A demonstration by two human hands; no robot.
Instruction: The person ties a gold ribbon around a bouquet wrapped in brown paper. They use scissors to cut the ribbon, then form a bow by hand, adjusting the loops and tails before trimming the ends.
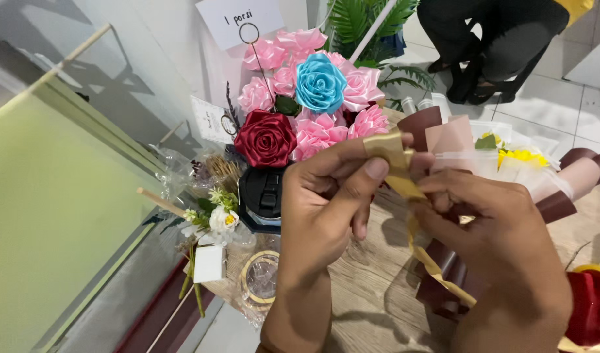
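L hand pinching gold ribbon, thumb up | R hand fingers curled, gripping same ribbon

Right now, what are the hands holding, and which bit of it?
A gold ribbon. The left hand pinches its folded top end between thumb and fingers; the right hand grips it just below.

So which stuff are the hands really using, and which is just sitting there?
In use:
- left hand, pinching the gold ribbon
- right hand, also holding the ribbon

Just lying about:
- blue rose
- red rose
- pink roses
- small white flower
- wrapped yellow flowers
- wooden table
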